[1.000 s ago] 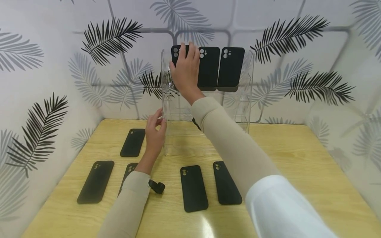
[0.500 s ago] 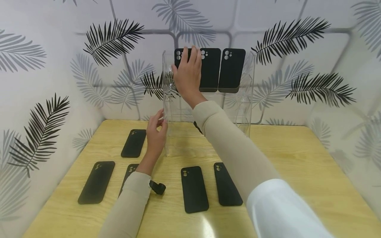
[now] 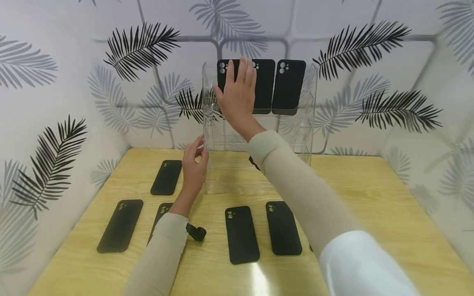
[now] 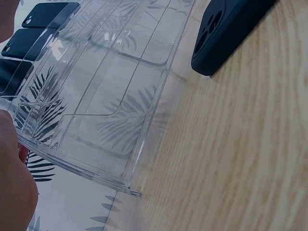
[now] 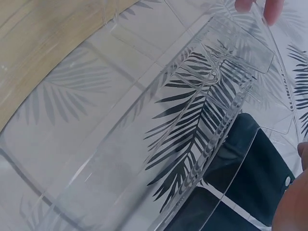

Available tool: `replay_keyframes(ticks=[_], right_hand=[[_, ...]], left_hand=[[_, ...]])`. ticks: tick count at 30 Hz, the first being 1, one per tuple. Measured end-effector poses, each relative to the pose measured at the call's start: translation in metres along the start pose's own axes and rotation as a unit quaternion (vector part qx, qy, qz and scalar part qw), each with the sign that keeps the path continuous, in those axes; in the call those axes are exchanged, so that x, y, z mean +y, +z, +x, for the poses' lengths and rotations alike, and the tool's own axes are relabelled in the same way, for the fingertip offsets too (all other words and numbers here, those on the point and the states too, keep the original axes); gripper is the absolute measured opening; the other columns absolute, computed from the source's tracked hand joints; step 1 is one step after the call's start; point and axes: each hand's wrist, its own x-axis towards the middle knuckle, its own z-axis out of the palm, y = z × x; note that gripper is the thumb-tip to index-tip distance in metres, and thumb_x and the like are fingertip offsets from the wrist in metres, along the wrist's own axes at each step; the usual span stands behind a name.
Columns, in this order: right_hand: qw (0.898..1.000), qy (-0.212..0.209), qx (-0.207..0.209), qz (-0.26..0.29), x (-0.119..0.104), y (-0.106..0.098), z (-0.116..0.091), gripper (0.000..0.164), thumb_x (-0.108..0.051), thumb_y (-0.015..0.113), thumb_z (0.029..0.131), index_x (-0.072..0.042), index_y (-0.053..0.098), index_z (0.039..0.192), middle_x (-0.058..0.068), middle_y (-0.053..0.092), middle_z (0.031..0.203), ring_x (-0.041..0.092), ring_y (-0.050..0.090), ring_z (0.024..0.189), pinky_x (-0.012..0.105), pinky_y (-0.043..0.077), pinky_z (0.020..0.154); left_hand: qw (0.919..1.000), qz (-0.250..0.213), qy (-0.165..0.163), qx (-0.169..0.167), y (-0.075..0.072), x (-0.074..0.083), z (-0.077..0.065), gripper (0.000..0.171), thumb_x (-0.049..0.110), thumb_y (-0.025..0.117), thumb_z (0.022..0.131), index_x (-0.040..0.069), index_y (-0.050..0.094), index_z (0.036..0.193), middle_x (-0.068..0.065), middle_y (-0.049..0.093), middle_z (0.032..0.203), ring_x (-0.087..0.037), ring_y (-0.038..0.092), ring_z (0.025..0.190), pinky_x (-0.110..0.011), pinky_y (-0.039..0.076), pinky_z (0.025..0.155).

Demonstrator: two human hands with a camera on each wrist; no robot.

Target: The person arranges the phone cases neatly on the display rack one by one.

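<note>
A clear acrylic tiered display stand [image 3: 305, 123] stands upright at the back of the table. On its top tier three black phone cases lean in a row: a left case [image 3: 221, 81], a middle case [image 3: 264, 90] and a right case [image 3: 289, 88]. My right hand [image 3: 237, 98] lies with straight fingers over the left case and overlaps part of the middle one. My left hand [image 3: 194, 168] grips the stand's left side edge low down; in the left wrist view this hand [image 4: 14, 178] shows at that clear panel [image 4: 96, 175].
Several more black phone cases lie on the wooden table [image 3: 352, 197]: at the left a back case [image 3: 166, 177], a front case [image 3: 120, 226] and one partly under my left sleeve [image 3: 158, 216]; others [image 3: 242, 235] lie in front of the stand. Leaf-patterned wall [image 3: 370, 78] rises behind.
My right hand's fingers have straightened, and the hand and forearm have shifted slightly right. The left case has moved slightly right, closer to the middle one. My left hand stays on the stand.
</note>
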Motion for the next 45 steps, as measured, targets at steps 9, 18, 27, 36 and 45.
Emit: replay_keyframes(ticks=[9, 18, 27, 36, 45], right_hand=[[0.999, -0.033, 0.000, 0.042, 0.027, -0.020, -0.034, 0.078, -0.059, 0.043, 0.102, -0.014, 0.020, 0.162, 0.015, 0.009, 0.169, 0.031, 0.000, 0.157, 0.045, -0.003, 0.127], [0.994, -0.042, -0.049, 0.084, 0.071, -0.047, -0.090, 0.078, -0.055, 0.050, 0.100, -0.010, 0.027, 0.159, 0.017, 0.011, 0.167, 0.035, 0.009, 0.155, 0.051, 0.009, 0.126], [0.988, -0.016, -0.114, 0.105, 0.118, -0.061, -0.148, 0.078, -0.054, 0.054, 0.098, -0.010, 0.030, 0.158, 0.018, 0.015, 0.165, 0.036, 0.009, 0.153, 0.057, 0.013, 0.123], [0.987, -0.017, -0.136, 0.078, 0.175, -0.057, -0.210, 0.074, -0.047, 0.060, 0.097, 0.000, 0.040, 0.151, 0.027, 0.025, 0.157, 0.046, 0.019, 0.147, 0.061, 0.017, 0.119], [0.982, -0.022, -0.176, 0.067, 0.217, -0.049, -0.267, 0.070, -0.040, 0.065, 0.096, 0.010, 0.049, 0.141, 0.037, 0.037, 0.146, 0.054, 0.033, 0.136, 0.066, 0.029, 0.111]], left_hand=[[1.0000, -0.002, -0.007, -0.003, 0.002, 0.002, -0.001, 0.042, 0.008, 0.057, 0.101, 0.011, 0.057, 0.143, -0.018, 0.059, 0.123, -0.031, 0.065, 0.110, -0.038, 0.054, 0.095], [1.0000, 0.002, -0.008, -0.002, 0.002, -0.001, -0.003, 0.042, 0.006, 0.057, 0.100, 0.010, 0.057, 0.142, -0.018, 0.059, 0.124, -0.031, 0.066, 0.109, -0.034, 0.053, 0.094], [0.9999, -0.008, -0.007, -0.001, -0.002, 0.002, -0.001, 0.043, 0.003, 0.057, 0.099, 0.010, 0.058, 0.142, -0.020, 0.059, 0.123, -0.036, 0.065, 0.110, -0.020, 0.050, 0.091], [0.9998, -0.006, -0.018, -0.001, 0.001, 0.006, 0.000, 0.043, 0.005, 0.058, 0.100, 0.012, 0.058, 0.143, -0.017, 0.059, 0.124, -0.030, 0.065, 0.110, -0.026, 0.051, 0.094], [0.9999, -0.008, -0.014, 0.001, 0.003, 0.004, -0.001, 0.042, 0.006, 0.058, 0.100, 0.010, 0.057, 0.142, -0.018, 0.058, 0.124, -0.030, 0.065, 0.109, -0.023, 0.051, 0.093]])
